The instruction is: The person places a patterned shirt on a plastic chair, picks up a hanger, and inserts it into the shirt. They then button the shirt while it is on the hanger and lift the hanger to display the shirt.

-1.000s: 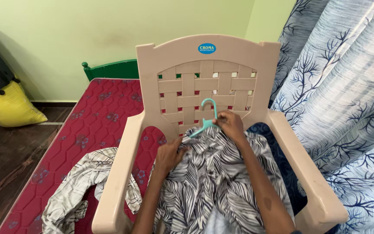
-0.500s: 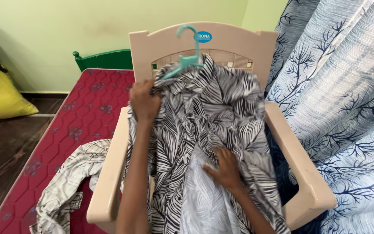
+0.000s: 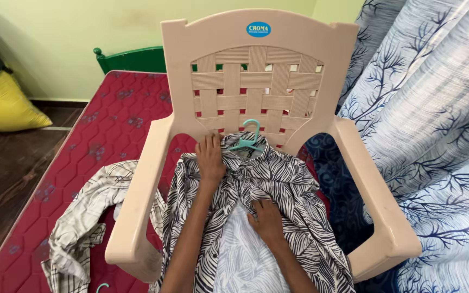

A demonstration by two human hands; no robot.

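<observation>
A black-and-white leaf-patterned shirt [image 3: 294, 190] lies on the seat of a beige plastic chair [image 3: 256, 81], hung on a teal plastic hanger [image 3: 248, 141] whose hook rests against the woven backrest. My left hand [image 3: 210, 157] lies flat on the shirt's left shoulder beside the hanger, fingers spread. My right hand [image 3: 267, 217] presses on the shirt's front, where the pale inside of the cloth shows.
A checked shirt [image 3: 88, 217] lies crumpled on the red mattress [image 3: 109, 125] left of the chair. A green bed frame [image 3: 131, 58] stands behind. A blue-and-white branch-patterned curtain [image 3: 435, 135] hangs at the right. A yellow bag [image 3: 6, 106] sits on the dark wooden floor.
The shirt, held up in front of the backrest half a second ago, now lies on the seat. My left hand came down with it. My right hand stays on the front.
</observation>
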